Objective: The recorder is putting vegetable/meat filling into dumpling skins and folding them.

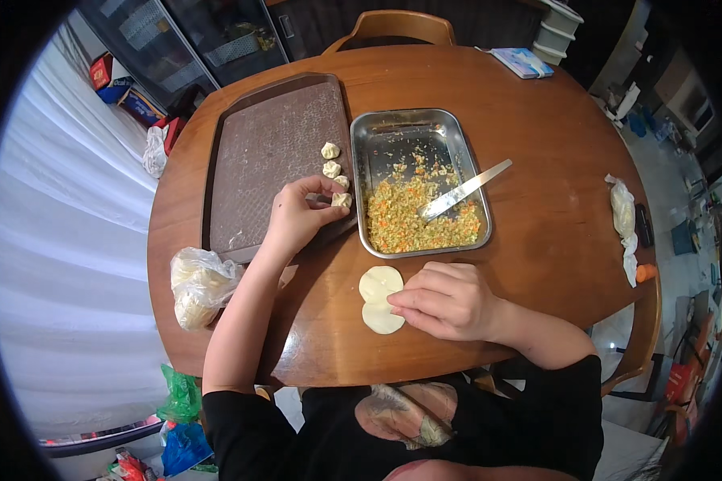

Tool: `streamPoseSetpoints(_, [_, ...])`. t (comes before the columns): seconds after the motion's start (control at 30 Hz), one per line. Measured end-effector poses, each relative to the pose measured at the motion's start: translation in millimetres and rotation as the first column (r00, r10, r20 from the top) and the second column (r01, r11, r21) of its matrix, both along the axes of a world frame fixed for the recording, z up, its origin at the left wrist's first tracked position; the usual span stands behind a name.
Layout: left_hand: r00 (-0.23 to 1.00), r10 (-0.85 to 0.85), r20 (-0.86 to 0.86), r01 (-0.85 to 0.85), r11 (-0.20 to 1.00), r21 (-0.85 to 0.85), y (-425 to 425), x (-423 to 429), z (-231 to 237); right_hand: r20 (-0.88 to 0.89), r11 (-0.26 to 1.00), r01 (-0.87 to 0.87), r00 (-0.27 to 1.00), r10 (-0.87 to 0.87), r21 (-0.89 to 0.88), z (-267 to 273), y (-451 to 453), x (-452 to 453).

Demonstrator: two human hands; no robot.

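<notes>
My left hand [304, 207] grips a small pleated dumpling [341, 200] between thumb and fingers, at the near right corner of a brown textured tray [265, 162]. Several more dumplings [331, 150] form a row beyond it along the tray's right side. My right hand [448, 300] has its fingertips at the right edge of two round dough wrappers [380, 285] that lie partly overlapping on the wooden table; whether it pinches one is hard to tell. Past it stands a metal pan [484, 231] of chopped vegetable filling [400, 210], with a flat metal spatula [466, 190] resting in it.
A clear plastic bag of dough wrappers [201, 285] lies at the table's left edge. Near the right edge are another plastic bag [623, 210], a black object [644, 225] and an orange cap [645, 273]. A notebook [522, 62] lies at the far right; wooden chairs [403, 24] stand around.
</notes>
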State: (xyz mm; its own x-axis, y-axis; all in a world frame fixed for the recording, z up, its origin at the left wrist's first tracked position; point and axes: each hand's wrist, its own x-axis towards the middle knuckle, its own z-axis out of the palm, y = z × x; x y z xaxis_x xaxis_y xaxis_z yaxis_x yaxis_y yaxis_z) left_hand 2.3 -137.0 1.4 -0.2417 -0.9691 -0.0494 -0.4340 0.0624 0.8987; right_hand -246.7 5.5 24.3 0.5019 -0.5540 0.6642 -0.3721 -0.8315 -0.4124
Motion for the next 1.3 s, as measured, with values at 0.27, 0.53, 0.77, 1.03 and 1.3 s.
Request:
streamPoseSetpoints(0.27, [0.982,0.045,0.181,0.007,0.960,-0.281,8,-2,0,-0.151,0.998,-0.054,0.987,0.058,0.031,-3,-1,-2])
streamPoseSetpoints(0.53, [0.993,0.042,0.111,-0.011,0.963,-0.268,7,-1,-6,-0.325,0.965,-0.155,0.920,0.220,0.213,-14,-2,0])
streamPoseSetpoints(0.77, [0.987,0.131,0.088,-0.107,0.965,-0.239,-7,1,-8,-0.358,0.960,-0.169,0.902,0.243,0.225,-17,-2,3])
streamPoseSetpoints(1.03, [0.998,0.031,-0.053,-0.039,0.989,-0.143,-20,-9,-20,-0.346,0.955,-0.179,0.903,0.255,0.236,-18,-3,4])
streamPoseSetpoints(1.3, [0.993,0.121,-0.002,-0.121,0.987,-0.104,-29,-10,-6,-0.368,0.965,-0.203,0.895,0.252,0.167,-19,-3,4])
